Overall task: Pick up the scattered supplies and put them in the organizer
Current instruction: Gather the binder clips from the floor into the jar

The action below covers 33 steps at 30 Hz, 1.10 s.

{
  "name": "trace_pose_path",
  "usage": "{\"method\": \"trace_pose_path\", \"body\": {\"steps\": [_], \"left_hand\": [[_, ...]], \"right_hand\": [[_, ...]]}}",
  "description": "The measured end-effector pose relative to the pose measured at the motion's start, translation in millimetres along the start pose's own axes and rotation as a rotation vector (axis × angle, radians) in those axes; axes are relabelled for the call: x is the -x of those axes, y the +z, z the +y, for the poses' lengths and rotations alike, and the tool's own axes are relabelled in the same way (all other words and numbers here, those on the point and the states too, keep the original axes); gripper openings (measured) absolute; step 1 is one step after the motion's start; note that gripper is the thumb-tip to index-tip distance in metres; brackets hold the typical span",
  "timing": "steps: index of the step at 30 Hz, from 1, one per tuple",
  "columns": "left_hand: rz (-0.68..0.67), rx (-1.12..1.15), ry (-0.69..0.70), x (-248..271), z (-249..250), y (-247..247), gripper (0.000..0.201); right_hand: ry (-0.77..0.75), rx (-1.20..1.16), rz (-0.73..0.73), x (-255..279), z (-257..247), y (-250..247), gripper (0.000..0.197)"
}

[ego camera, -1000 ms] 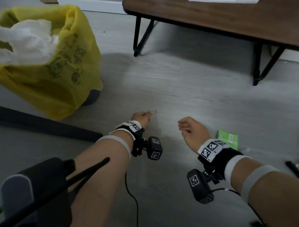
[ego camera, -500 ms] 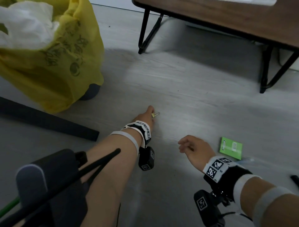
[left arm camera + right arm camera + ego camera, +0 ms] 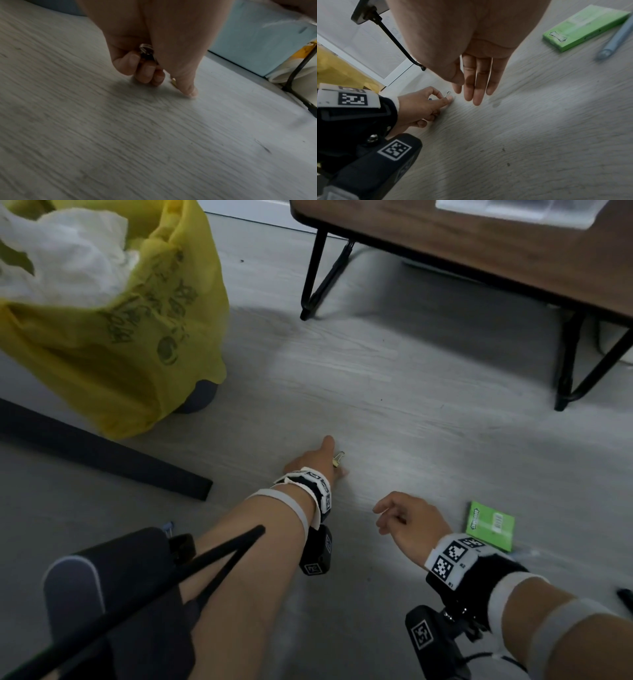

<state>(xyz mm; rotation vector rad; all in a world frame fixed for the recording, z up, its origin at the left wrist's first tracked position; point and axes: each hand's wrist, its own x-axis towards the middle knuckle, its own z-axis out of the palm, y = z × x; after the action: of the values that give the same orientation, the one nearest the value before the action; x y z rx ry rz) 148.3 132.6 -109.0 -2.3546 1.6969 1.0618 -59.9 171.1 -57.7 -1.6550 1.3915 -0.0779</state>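
My left hand point(image 3: 323, 462) is down on the grey floor and pinches a small gold binder clip point(image 3: 338, 459) between thumb and forefinger. In the left wrist view the thumb tip touches the floor beside the gold clip point(image 3: 173, 82), and the curled fingers point(image 3: 147, 73) hold another metal clip point(image 3: 146, 50) against the palm. My right hand point(image 3: 402, 517) hovers open just right of it, fingers point(image 3: 476, 86) straight and empty. A clear organizer point(image 3: 513, 212) stands on the brown table point(image 3: 496, 258) at the top right.
A green box point(image 3: 489, 524) point(image 3: 583, 27) and a blue pen point(image 3: 616, 36) lie on the floor right of my right hand. A black pen point(image 3: 625, 597) is at the right edge. A blue clip point(image 3: 168, 525) lies lower left. A yellow bag point(image 3: 137, 337) stands at the left.
My left hand has stretched forward and turned onto its side at the gold clip. The right hand has stayed open beside it.
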Motion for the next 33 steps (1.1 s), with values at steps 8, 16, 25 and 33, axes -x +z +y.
{"method": "trace_pose_path", "body": {"steps": [8,16,25,33], "left_hand": [[0.032,0.007,-0.013,6,4,3,0.025],[0.12,0.225,-0.111,53,-57,-1,0.022],[0.454,0.484,-0.517,130,-180,1,0.021],[0.471,0.507,-0.679,156,-243,21,0.027]], "right_hand": [[0.03,0.009,0.021,-3,2,-5,0.03],[0.002,-0.023,0.063,-17,-16,19,0.03],[-0.147,0.106,0.01,-31,-73,94,0.023],[-0.257,0.22,-0.141,-29,-101,131,0.023]]}}
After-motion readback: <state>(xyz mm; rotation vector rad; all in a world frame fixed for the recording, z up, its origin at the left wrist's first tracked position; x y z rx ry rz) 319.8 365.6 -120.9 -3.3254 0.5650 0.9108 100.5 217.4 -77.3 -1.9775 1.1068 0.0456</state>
